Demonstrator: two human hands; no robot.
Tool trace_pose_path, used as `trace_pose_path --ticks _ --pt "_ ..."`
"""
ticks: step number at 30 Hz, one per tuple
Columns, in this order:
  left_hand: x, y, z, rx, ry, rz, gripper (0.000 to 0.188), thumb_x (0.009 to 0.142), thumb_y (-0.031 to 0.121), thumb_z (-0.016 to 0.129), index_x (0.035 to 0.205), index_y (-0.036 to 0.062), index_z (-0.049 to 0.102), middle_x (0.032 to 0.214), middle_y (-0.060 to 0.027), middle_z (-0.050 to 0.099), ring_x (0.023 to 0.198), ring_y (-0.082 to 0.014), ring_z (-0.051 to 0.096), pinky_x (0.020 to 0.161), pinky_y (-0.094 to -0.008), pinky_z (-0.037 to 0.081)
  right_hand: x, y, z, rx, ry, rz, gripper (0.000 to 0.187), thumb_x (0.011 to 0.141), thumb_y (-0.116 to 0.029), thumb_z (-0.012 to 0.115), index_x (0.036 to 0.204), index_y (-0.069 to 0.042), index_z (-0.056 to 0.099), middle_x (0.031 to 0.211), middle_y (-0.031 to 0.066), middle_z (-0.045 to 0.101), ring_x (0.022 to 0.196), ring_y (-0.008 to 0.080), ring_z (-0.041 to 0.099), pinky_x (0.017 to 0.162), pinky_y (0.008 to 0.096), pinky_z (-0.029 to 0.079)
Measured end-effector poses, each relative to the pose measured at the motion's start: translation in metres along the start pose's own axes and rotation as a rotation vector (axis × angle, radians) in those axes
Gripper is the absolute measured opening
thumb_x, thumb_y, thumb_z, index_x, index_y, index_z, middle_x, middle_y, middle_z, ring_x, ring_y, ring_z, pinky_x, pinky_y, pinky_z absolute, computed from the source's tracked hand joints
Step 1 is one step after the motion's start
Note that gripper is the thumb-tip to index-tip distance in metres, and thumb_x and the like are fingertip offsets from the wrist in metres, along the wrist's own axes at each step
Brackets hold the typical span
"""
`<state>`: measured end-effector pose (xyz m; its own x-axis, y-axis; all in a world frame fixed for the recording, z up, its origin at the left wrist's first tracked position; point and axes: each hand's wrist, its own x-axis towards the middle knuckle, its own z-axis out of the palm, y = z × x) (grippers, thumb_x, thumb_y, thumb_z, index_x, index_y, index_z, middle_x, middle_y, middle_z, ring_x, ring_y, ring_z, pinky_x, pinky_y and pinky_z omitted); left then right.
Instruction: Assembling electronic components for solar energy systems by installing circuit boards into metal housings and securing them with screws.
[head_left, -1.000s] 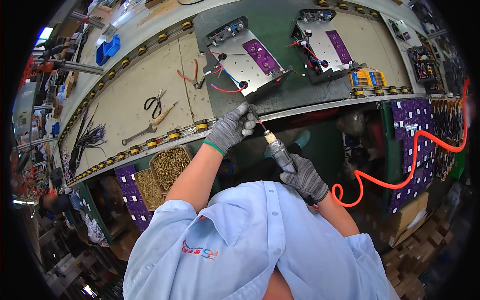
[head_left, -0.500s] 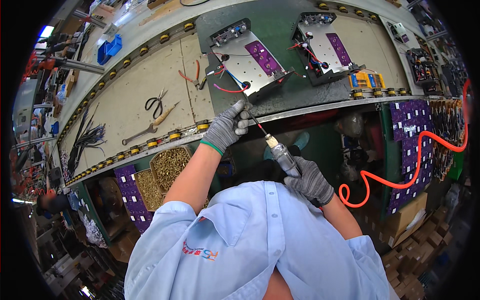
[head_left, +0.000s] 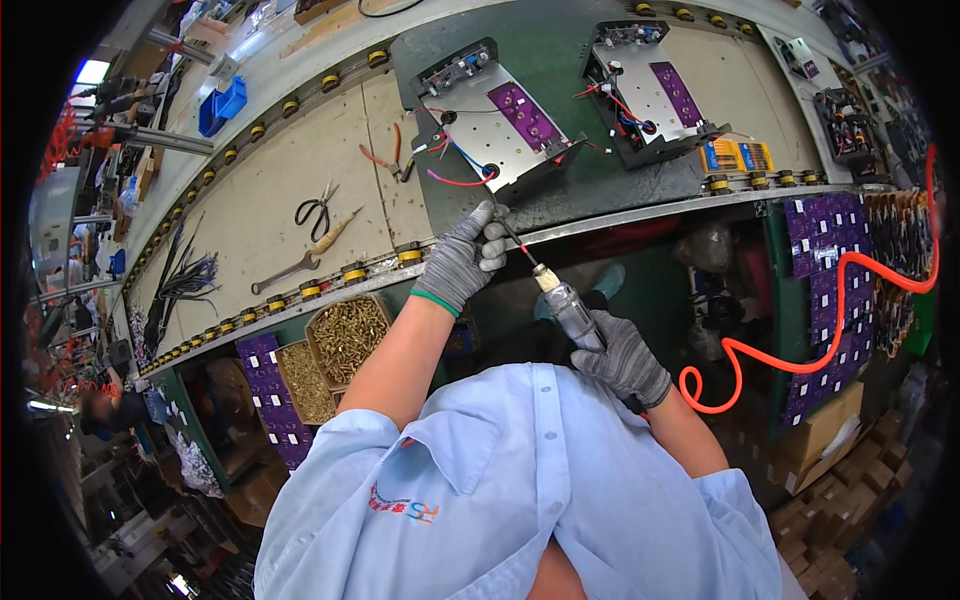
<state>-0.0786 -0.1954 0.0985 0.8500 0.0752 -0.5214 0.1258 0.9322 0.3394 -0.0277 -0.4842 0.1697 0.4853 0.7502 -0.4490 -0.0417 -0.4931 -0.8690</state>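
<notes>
Driver (head_left: 572,314), silver-grey metal cylinder, sits in right grey-gloved hand (head_left: 628,362), grip wrapped round it, just outside beige worktop (head_left: 320,145); left grey-gloved hand (head_left: 462,260) now pinching slim dark shaft (head_left: 530,258) near silver-and-black metal chassis (head_left: 478,128).

Scissors (head_left: 323,203) lie near a wrench (head_left: 286,274) — blue bins (head_left: 232,99) sit farther back.

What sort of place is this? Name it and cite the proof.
Probably a factory assembly workshop: two matching part-wired metal chassis stand side by side, a box of small brass-coloured parts sits nearby, and the right hand grips a power driver.
</notes>
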Motion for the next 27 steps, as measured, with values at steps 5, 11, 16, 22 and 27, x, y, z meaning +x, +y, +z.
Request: trace_pose_path --ticks 5,11,16,22,27 --pt "0.0 -0.005 0.005 0.044 0.001 0.043 0.026 0.102 0.029 0.057 0.109 0.0038 0.058 0.071 0.001 0.053 0.054 -0.0087 0.048 0.042 -0.0203 0.036 -0.002 0.0 -0.003 -0.024 -0.003 -0.006 0.048 0.073 -0.028 0.072 0.11 0.001 0.062 0.086 0.0149 0.064 0.079 0.0252 0.061 0.077 0.0366 0.05" --pt "-0.003 -0.01 0.013 0.279 0.088 0.204 0.024 0.102 0.028 0.057 0.108 0.0055 0.059 0.072 0.0002 0.055 0.056 -0.0095 0.049 0.043 -0.0215 0.039 0.005 0.012 -0.009 -0.014 -0.084 0.048 0.048 0.073 -0.031 0.074 0.106 0.001 0.062 0.083 0.0128 0.064 0.077 0.0247 0.062 0.075 0.0361 0.05" --pt "-0.005 -0.013 0.019 0.267 0.067 0.22 0.027 0.102 0.028 0.058 0.111 0.0029 0.059 0.072 0.0008 0.054 0.057 -0.0098 0.051 0.045 -0.0219 0.039 0.003 0.026 -0.013 0.868 -0.456 0.244 0.053 0.072 -0.036 0.076 0.105 0.002 0.061 0.082 0.0091 0.064 0.077 0.0225 0.064 0.072 0.0357 0.051" --pt "-0.004 -0.014 0.025 0.118 0.082 0.235 0.027 0.102 0.027 0.058 0.111 0.0018 0.06 0.071 0.0005 0.055 0.054 -0.0104 0.05 0.044 -0.0228 0.038 0.007 0.024 0.005 0.248 -0.106 -0.051 0.049 0.073 -0.032 0.077 0.106 0.001 0.06 0.075 0.0098 0.064 0.071 0.027 0.066 0.069 0.0383 0.054" --pt "-0.005 -0.012 0.02 0.457 0.216 0.278 0.028 0.102 0.032 0.057 0.107 0.0047 0.061 0.072 -0.0016 0.058 0.052 -0.0125 0.052 0.041 -0.0244 0.039 0.008 0.02 0.007 -0.28 0.034 0.042 0.049 0.073 -0.027 0.076 0.112 -0.002 0.06 0.087 0.0183 0.066 0.082 0.0335 0.066 0.076 0.041 0.053"
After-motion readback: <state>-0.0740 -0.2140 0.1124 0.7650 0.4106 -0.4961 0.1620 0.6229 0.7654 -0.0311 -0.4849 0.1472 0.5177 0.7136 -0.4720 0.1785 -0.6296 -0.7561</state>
